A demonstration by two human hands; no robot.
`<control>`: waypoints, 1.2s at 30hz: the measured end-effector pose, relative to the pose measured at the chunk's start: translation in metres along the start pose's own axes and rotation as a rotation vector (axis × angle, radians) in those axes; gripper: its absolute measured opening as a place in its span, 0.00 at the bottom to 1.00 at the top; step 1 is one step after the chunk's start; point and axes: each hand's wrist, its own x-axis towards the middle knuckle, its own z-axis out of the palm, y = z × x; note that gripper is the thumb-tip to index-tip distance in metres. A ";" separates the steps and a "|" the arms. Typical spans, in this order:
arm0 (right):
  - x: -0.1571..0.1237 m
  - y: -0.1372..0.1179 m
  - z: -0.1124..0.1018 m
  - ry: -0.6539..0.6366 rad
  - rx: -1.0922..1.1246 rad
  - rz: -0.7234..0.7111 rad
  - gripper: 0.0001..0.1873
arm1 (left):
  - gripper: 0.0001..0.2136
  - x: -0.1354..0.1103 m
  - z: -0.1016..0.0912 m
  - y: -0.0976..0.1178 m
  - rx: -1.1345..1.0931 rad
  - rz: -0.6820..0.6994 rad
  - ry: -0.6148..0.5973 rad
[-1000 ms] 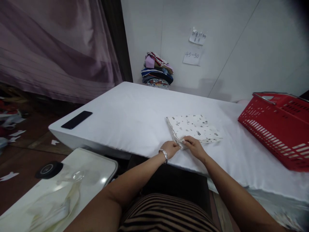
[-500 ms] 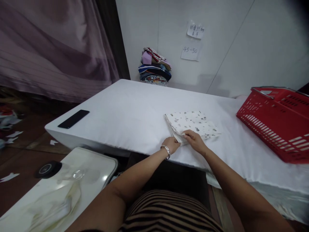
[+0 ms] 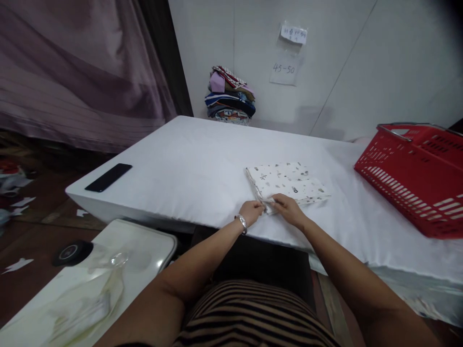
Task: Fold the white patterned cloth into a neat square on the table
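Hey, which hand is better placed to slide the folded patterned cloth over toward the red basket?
Probably the right hand: it rests on the folded cloth on the red basket side; the left hand only pinches the near corner.

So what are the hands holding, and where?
Both hands, left hand and right hand, pinch the folded patterned cloth at its near corner.

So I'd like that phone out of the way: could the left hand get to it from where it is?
Probably yes: bare tabletop lies between left hand and phone, though it's a long stretch.
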 end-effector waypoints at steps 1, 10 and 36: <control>0.001 0.000 -0.002 0.027 0.042 0.053 0.10 | 0.08 -0.001 -0.001 0.000 0.017 -0.027 -0.005; 0.005 -0.005 -0.013 0.037 0.188 0.153 0.10 | 0.07 -0.015 0.018 0.008 -0.132 -0.177 -0.060; 0.002 -0.005 0.000 0.067 -0.025 -0.077 0.09 | 0.11 0.000 0.002 0.019 -0.219 -0.254 -0.021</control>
